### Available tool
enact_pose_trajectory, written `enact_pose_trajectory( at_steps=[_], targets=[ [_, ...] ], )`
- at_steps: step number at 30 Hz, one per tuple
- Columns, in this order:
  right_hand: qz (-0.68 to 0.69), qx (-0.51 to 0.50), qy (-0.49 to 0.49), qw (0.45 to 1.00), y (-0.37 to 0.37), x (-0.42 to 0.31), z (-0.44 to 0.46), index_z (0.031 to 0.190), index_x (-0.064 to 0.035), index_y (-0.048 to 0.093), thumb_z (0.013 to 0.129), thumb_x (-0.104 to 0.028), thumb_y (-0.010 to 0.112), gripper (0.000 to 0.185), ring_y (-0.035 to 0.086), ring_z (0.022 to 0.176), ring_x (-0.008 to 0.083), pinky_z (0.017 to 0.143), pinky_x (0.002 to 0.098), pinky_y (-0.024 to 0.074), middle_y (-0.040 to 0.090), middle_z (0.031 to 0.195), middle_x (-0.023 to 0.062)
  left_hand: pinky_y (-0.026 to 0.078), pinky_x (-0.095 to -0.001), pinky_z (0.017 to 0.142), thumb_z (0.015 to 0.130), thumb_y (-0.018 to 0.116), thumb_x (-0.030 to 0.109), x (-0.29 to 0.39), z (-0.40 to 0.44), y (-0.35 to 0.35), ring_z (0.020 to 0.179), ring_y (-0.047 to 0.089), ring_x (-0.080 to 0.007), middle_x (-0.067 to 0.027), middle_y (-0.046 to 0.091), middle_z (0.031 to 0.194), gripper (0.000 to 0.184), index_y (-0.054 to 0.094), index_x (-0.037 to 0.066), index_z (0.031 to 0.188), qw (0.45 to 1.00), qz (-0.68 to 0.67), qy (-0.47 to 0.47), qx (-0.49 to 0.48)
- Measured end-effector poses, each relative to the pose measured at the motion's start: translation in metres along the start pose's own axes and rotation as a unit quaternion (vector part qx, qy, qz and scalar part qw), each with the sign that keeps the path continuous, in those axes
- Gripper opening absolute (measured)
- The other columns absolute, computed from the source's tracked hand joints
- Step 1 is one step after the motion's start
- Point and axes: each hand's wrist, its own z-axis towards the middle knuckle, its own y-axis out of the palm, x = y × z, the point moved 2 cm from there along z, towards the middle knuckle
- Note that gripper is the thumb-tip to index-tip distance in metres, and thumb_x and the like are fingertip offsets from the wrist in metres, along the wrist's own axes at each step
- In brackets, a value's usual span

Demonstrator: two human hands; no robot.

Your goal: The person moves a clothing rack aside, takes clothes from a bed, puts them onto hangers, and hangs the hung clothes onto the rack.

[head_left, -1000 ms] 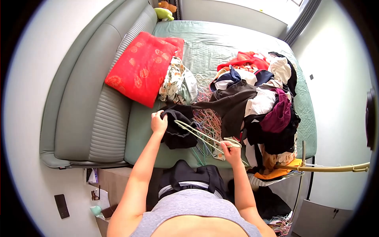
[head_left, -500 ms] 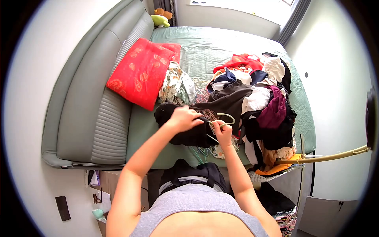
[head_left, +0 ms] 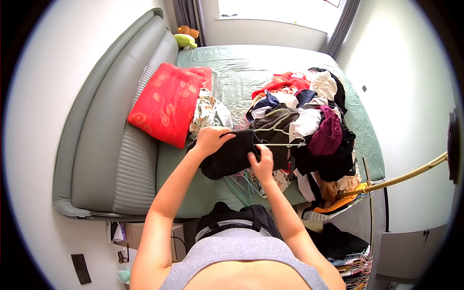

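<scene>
"Where's the black garment (head_left: 227, 157) from the head view?"

"Over the near part of the bed (head_left: 232, 60), between the person's two hands. The left hand (head_left: 214, 140) has it by the upper edge, its fingers pinching the cloth against the thumb."

"And the right hand (head_left: 262, 162)?"

"At the garment's right end, just below the straight bar of a pale green hanger (head_left: 282, 144). Those fingers are bent; I can't tell whether they pinch the cloth."

"How does the hanger sit?"

"Its left end is hidden at the garment's end. The hook and the other end stick out to the right, in front of the clothes pile (head_left: 307, 123)."

"That's the heap with the maroon garment (head_left: 325, 130) on it?"

"Yes. A tangle of coloured hangers (head_left: 249, 186) lies left of it, partly behind the hands."

"And over by the headboard (head_left: 99, 121)?"

"A red pillow (head_left: 166, 104) leans there, with a printed cloth (head_left: 205, 111) beside it. Two plush toys (head_left: 185, 41) sit in the far corner."
</scene>
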Motion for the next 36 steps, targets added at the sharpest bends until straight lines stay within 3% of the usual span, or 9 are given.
enact_pose_trajectory(
  at_steps=[6,8,11,12,14,19,23,32,36],
  targets=[
    [0.168,-0.072,-0.077,0.98,0.018,-0.021,0.002,0.1,0.0026,0.055,0.073,-0.009,0.067,0.032,0.058,0.088,0.0325,0.075,0.0362,0.0472,0.057,0.097,0.0168,0.046,-0.0343,0.057,0.078,0.064,0.033,-0.013,-0.008,-0.018,0.066,0.061,-0.0284,-0.0119,0.062,0.071,0.023,0.067,0.01,0.081,0.997,-0.005,-0.059,0.055],
    [0.247,-0.129,0.027,0.96,0.034,-0.022,-0.018,0.099,-0.0001,0.057,0.074,-0.007,0.068,0.028,0.056,0.079,0.0285,0.072,0.0325,0.0462,0.06,0.088,0.013,0.046,-0.0337,0.057,0.078,0.065,0.03,-0.024,-0.011,-0.022,0.066,0.062,-0.0277,-0.0127,0.062,0.071,0.022,0.067,0.009,0.082,0.993,-0.022,-0.065,0.095],
    [0.025,-0.284,-0.083,0.955,0.02,-0.005,-0.025,0.096,-0.0056,0.065,0.074,-0.033,0.069,0.035,0.058,0.072,0.032,0.085,0.0387,0.0419,0.065,0.084,0.0121,0.046,-0.0342,0.056,0.077,0.065,0.032,-0.043,-0.017,-0.037,0.064,0.061,-0.0292,-0.0137,0.062,0.07,0.022,0.068,0.01,0.081,0.985,-0.052,-0.11,0.123],
    [-0.054,-0.3,-0.084,0.949,0.011,0.014,-0.026,0.081,-0.0074,0.068,0.071,-0.041,0.068,0.035,0.059,0.077,0.0299,0.087,0.0388,0.0418,0.063,0.069,0.0116,0.045,-0.0336,0.055,0.077,0.066,0.031,-0.059,-0.021,-0.043,0.063,0.062,-0.0279,-0.0139,0.061,0.068,0.022,0.068,0.009,0.08,0.981,-0.066,-0.123,0.132],
    [-0.172,-0.318,-0.092,0.928,-0.017,0.045,-0.022,0.073,-0.0086,0.067,0.066,-0.042,0.071,0.034,0.06,0.077,0.0255,0.092,0.0397,0.0402,0.063,0.069,0.0092,0.044,-0.032,0.053,0.077,0.067,0.029,-0.08,-0.03,-0.058,0.059,0.06,-0.0257,-0.0135,0.059,0.064,0.022,0.067,0.007,0.077,0.982,-0.105,-0.125,0.095],
    [-0.199,-0.178,-0.134,0.954,-0.069,0.07,-0.003,0.069,-0.0102,0.063,0.066,-0.034,0.071,0.025,0.057,0.09,0.0175,0.107,0.0493,0.0185,0.063,0.081,-0.0004,0.04,-0.0311,0.049,0.075,0.07,0.025,-0.104,-0.046,-0.054,0.052,0.056,-0.0228,-0.014,0.055,0.06,0.023,0.065,0.003,0.071,0.989,-0.109,-0.099,0.008],
    [-0.227,-0.159,-0.154,0.948,-0.084,0.077,0.012,0.069,-0.0108,0.062,0.065,-0.031,0.073,0.023,0.057,0.094,0.0157,0.106,0.0485,0.0204,0.064,0.088,-0.0035,0.04,-0.0332,0.049,0.074,0.07,0.027,-0.095,-0.041,-0.049,0.053,0.054,-0.0261,-0.0135,0.054,0.059,0.026,0.063,0.003,0.068,0.998,-0.045,-0.014,0.041],
    [-0.255,-0.113,-0.119,0.953,-0.112,0.06,0.049,0.064,-0.0113,0.058,0.061,-0.029,0.075,0.025,0.058,0.081,0.0179,0.103,0.0461,0.0239,0.057,0.068,-0.0002,0.043,-0.0359,0.049,0.074,0.069,0.026,-0.082,-0.031,-0.052,0.057,0.057,-0.0276,-0.0112,0.056,0.061,0.024,0.061,0.004,0.066,0.994,0.056,0.096,0.009],
    [-0.117,-0.139,-0.204,0.962,-0.086,0.008,0.05,0.06,-0.0079,0.058,0.054,-0.024,0.079,0.027,0.054,0.097,0.0238,0.095,0.047,0.0323,0.059,0.098,0.0024,0.042,-0.0377,0.049,0.075,0.067,0.029,-0.07,-0.029,-0.038,0.055,0.055,-0.0284,-0.0115,0.051,0.057,0.031,0.054,0.005,0.06,0.992,0.065,0.094,0.044]
  ],
)
